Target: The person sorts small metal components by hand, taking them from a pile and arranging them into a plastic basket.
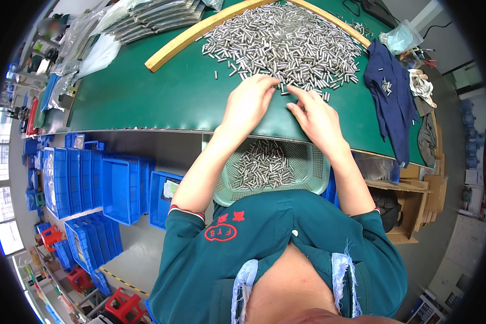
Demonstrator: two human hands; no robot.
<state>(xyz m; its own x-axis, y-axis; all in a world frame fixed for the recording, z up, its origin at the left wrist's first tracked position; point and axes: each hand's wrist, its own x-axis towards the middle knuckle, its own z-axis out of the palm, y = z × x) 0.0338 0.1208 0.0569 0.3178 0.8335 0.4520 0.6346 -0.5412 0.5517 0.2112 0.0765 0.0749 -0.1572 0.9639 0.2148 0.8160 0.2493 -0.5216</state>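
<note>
A broad heap of small shiny metal pins (286,40) covers the far middle of the green tabletop (162,102). At the heap's near edge my left hand (250,101) rests with its fingers bent together toward the pins; whether a pin is between the fingertips is hidden. My right hand (316,116) is just to the right, thumb and forefinger apart, its fingertips among the nearest pins. Below the table edge, against my body, a light green plastic basket (316,167) holds many more pins (263,166).
Wooden strips (200,38) border the heap. Plastic-wrapped packs (151,21) lie at the far left. A dark blue cloth (389,97) with some pins hangs over the right edge. Blue crates (121,189) stand stacked on the left floor; cardboard boxes (402,216) are at right.
</note>
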